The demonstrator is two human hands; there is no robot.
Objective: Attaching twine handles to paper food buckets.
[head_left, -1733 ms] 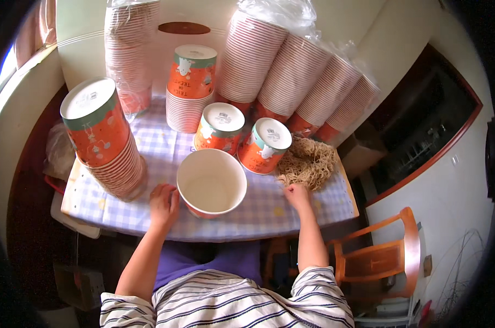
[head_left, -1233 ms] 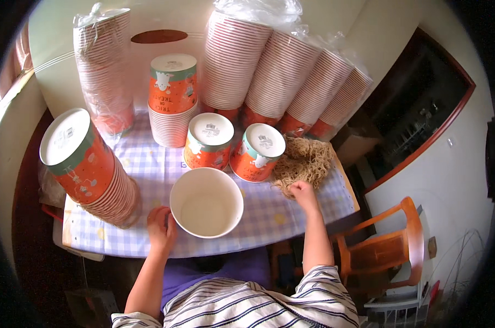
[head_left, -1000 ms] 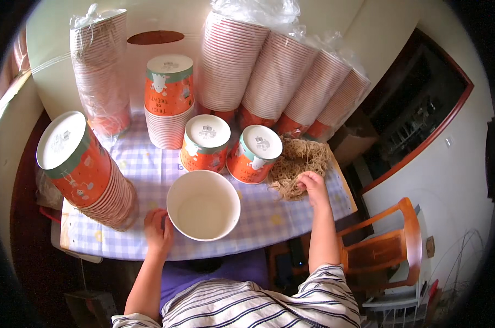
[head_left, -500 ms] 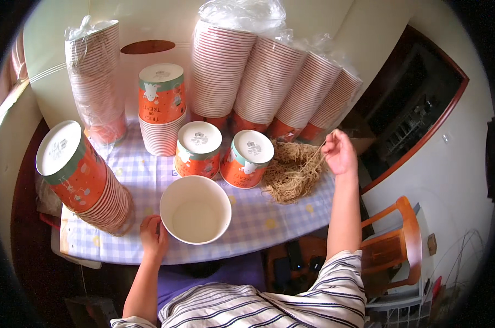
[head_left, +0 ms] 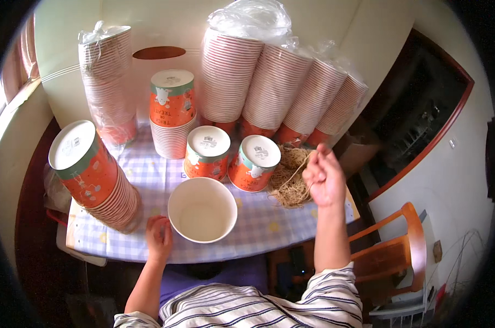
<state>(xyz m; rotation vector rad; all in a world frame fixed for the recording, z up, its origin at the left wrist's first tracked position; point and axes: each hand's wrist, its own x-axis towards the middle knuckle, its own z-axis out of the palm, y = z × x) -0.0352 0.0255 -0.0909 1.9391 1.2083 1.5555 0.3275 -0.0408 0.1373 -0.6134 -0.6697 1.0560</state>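
A white-lined paper bucket (head_left: 202, 210) stands mouth up near the table's front edge. At its left side is my left hand (head_left: 158, 238), fingers curled in against the bucket's wall; the fingertips are partly hidden. My right hand (head_left: 325, 177) is raised over the right side of the table, with thumb and fingers pinched on a thin strand of twine (head_left: 307, 188). Below and behind that hand lies a tangled bundle of tan twine (head_left: 284, 188). Two upturned orange paper buckets with green bands, one (head_left: 206, 153) and another (head_left: 254, 164), sit just behind the open bucket.
Nested orange buckets form a leaning stack (head_left: 97, 175) at left and a shorter stack (head_left: 172, 115) behind. Tall plastic-wrapped stacks (head_left: 234, 76) line the wall, with another wrapped stack (head_left: 106, 82) at back left. A checked cloth (head_left: 258, 235) covers the table; a wooden chair (head_left: 392, 254) stands right.
My right hand has come left and lower, drawing the twine strand out from the bundle. My left hand remains beside the open bucket. The whole view has shifted slightly.
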